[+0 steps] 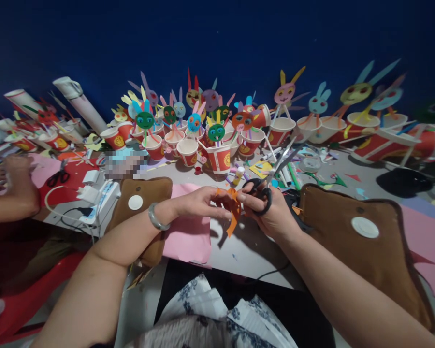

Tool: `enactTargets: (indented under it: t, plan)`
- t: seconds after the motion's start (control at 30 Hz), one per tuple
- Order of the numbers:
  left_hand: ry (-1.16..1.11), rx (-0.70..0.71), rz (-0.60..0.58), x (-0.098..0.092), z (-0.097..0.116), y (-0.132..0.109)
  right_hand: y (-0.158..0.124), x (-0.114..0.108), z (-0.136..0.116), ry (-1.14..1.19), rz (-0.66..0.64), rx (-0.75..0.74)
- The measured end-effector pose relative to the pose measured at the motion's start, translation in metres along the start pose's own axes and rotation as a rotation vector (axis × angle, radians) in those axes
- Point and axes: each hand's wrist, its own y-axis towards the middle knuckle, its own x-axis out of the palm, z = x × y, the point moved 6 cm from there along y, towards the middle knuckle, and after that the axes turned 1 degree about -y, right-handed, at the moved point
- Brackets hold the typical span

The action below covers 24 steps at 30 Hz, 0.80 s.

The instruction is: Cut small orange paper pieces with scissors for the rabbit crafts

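Observation:
Over the table, my left hand has its thumb and fingers closed on a curled strip of orange paper. The strip hangs between both hands in a loose curve. My right hand grips a pair of scissors by the black handles, the blades pointing up and away from me. Its fingertips also meet the upper part of the orange strip. Below my left wrist lies a sheet of pink paper, partly on a brown pouch.
Behind my hands stand several red and white paper cups with paper rabbit figures. A glue stick, markers and paper scraps lie before them. Another brown pouch is at right, a power strip at left. A co-worker's arm rests far left.

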Motion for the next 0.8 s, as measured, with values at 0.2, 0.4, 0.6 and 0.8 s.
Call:
enactTargets:
  t: [0.2,0.4,0.6,0.8]
  plan:
    - [-0.061,0.033,0.151,-0.008,-0.007,0.003,-0.001,0.002,0.004,-0.011,0.002,0.006]
    - [-0.158,0.147,0.334,-0.020,-0.007,0.002,-0.001,0.005,0.006,-0.008,-0.018,0.030]
    - [-0.214,0.155,0.404,-0.023,0.001,0.000,0.001,0.000,0.010,-0.083,-0.014,0.002]
    - [-0.429,0.072,0.471,-0.029,-0.006,-0.003,-0.004,-0.002,0.001,-0.348,0.029,-0.195]
